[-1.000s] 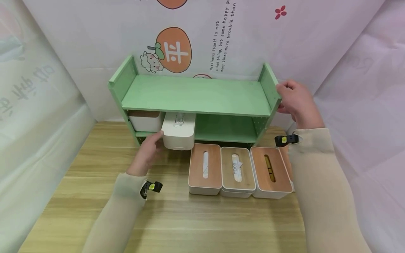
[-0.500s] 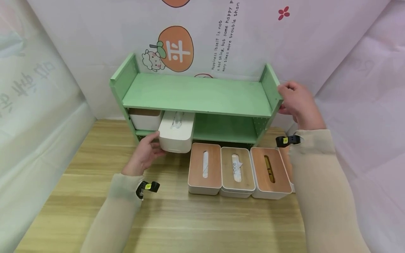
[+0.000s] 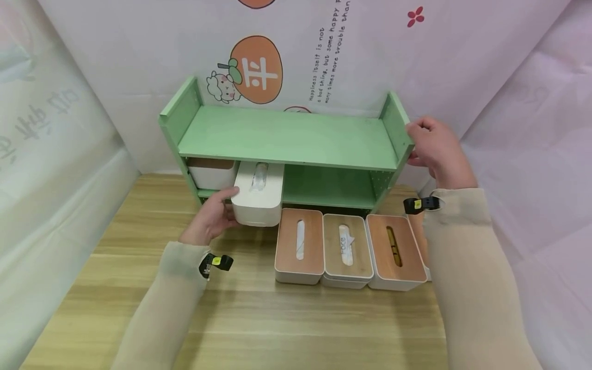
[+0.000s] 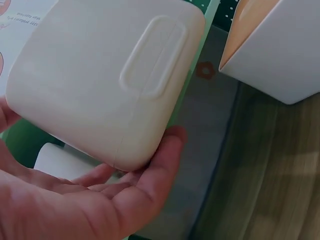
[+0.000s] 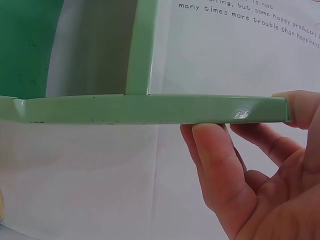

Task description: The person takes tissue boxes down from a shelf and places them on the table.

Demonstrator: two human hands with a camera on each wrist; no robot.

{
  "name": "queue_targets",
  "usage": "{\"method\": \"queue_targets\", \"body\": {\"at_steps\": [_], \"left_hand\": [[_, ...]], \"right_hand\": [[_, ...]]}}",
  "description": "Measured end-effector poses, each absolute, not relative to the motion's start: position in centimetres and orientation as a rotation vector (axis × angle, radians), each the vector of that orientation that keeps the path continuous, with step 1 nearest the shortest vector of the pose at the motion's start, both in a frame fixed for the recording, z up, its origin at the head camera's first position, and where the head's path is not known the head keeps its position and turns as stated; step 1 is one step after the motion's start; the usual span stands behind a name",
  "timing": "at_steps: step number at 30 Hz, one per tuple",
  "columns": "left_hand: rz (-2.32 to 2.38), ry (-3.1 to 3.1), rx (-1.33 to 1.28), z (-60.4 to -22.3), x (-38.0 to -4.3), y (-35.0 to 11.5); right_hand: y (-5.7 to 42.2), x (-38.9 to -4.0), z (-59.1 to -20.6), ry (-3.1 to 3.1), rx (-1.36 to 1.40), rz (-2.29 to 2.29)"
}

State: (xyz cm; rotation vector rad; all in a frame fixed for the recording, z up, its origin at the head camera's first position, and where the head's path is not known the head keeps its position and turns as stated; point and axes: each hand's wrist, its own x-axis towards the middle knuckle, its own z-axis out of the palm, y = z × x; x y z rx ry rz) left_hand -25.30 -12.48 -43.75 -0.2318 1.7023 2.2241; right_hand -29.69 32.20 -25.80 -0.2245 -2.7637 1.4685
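Note:
My left hand (image 3: 211, 218) grips an all-white tissue box (image 3: 257, 199) by its left side, thumb at the top edge and fingers curled beneath. The box juts out of the middle level of a green shelf (image 3: 277, 134), its front tipped downward and its slot showing a clear plastic-wrapped edge. In the left wrist view, the box's smooth end with a raised oblong (image 4: 155, 57) faces the camera, fingers under its lower corner. At the right, my right hand (image 3: 437, 151) pinches the upright side panel (image 5: 200, 109) of the shelf between thumb and fingers.
Another white box with a brown lid (image 3: 214, 173) sits at the left of the same level. On the wooden table (image 3: 277, 329), a row of tissue boxes stands before the shelf: one pinkish-brown lid (image 3: 289, 252), one tan lid (image 3: 359, 254) and one orange-brown lid (image 3: 409, 252). A printed cloth (image 3: 351, 61) hangs behind.
The white tissue box has come further out of the shelf toward me and its front has dropped. My left hand has shifted from its side to a hold underneath. The right hand stays put.

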Motion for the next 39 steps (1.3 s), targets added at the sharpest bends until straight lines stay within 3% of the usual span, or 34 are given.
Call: {"method": "queue_targets", "body": {"at_steps": [11, 25, 39], "left_hand": [[2.166, 1.798, -0.171, -43.6, -24.7, -13.3], [2.015, 1.991, 0.01, -43.1, -19.7, -17.1], [1.85, 2.102, -0.105, -44.1, -16.0, -19.7]], "right_hand": [[32.3, -29.6, -25.8, -2.76, -0.216, 1.47], [32.3, -29.6, -25.7, -2.774, -0.231, 1.449], [32.3, -29.5, -25.7, -2.775, -0.211, 1.429]]}}
